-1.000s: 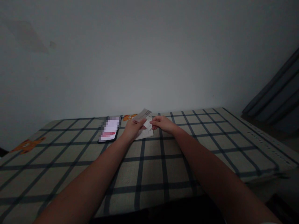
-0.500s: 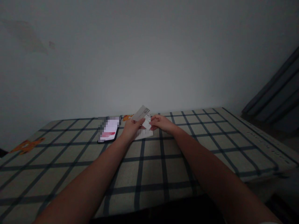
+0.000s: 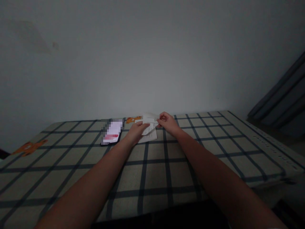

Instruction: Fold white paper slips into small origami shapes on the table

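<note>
Left hand (image 3: 136, 132) grasps the paper (image 3: 146, 129) at its left side, thumb on top. Right hand (image 3: 168, 124) pinches the paper's right side between thumb and fingers. Paper is tilted and creased, located near the middle of the cloth's far edge; whether it touches the sheet (image 3: 152, 137) below cannot be determined. Sheet lies flat on the cloth (image 3: 200, 149), its near right corner exposed, the remainder partly covered by paper and left hand.

Phone (image 3: 111, 132), screen lit and partly pixelated, lies left of the left hand, apart from it, its top end near the far edge. One bear print (image 3: 130, 120) shows between phone and paper at that edge; another (image 3: 30, 148) lies by the left edge. Wall (image 3: 152, 57) stands directly behind the far edge, limiting forward room. Checks extend uninterrupted from the right hand to the lettering (image 3: 271, 148) along the right edge, and between both forearms toward the near edge.
</note>
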`<action>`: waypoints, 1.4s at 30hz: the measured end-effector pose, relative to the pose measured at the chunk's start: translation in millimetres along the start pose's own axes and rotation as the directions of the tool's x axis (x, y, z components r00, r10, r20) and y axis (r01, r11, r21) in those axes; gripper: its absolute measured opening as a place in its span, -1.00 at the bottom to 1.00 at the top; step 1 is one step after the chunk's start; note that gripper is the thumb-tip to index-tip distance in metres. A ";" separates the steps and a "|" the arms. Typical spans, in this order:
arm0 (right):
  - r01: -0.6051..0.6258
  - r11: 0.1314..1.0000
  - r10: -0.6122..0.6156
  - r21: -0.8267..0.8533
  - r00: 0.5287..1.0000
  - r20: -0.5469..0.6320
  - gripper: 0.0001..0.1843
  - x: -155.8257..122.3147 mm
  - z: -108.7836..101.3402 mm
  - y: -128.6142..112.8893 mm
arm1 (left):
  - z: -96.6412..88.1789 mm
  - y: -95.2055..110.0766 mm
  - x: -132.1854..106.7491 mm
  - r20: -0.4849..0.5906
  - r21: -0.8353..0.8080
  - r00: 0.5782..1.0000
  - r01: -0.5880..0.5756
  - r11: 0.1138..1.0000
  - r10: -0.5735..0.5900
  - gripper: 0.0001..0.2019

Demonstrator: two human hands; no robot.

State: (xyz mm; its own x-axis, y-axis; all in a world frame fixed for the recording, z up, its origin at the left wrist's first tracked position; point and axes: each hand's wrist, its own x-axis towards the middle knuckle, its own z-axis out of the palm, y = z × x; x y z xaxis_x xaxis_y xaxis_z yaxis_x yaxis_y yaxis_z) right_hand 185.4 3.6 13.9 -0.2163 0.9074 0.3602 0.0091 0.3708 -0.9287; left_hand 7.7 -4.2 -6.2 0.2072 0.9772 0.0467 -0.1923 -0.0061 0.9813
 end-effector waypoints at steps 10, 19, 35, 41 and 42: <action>0.211 0.889 -0.167 -0.406 0.976 0.142 -0.88 -7.1 -1.9 -4.5 | 4.4 3.7 -3.3 -0.050 0.032 0.997 -0.053 0.998 0.055 -0.68; 0.266 0.847 -0.177 -0.459 0.957 0.228 -0.36 -13.6 -3.2 -16.2 | -9.1 11.3 -1.5 -0.127 0.252 0.981 -0.112 0.961 0.147 -0.60; 0.389 0.671 -0.180 -0.631 0.911 0.371 -0.65 -7.7 -2.6 0.9 | -2.7 13.8 2.6 -0.143 -0.076 0.965 -0.231 0.970 0.219 -0.68; 0.470 0.638 -0.275 -0.610 0.879 0.390 -0.61 -5.5 -2.0 3.3 | 0.1 10.9 2.5 -0.179 -0.071 0.971 -0.173 0.982 0.158 -0.80; 0.477 0.628 -0.287 -0.615 0.877 0.386 -0.61 -5.7 -2.5 2.9 | -0.1 11.0 2.8 -0.197 -0.061 0.966 -0.183 0.981 0.168 -0.79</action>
State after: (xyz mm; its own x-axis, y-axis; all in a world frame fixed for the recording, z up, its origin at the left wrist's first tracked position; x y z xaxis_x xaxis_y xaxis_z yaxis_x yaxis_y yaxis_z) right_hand 189.1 0.1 9.4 -0.5689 0.6128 0.5486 0.5031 0.7869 -0.3572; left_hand 6.0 -1.5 4.8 -0.0210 0.9847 0.1729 -0.2854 -0.1716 0.9429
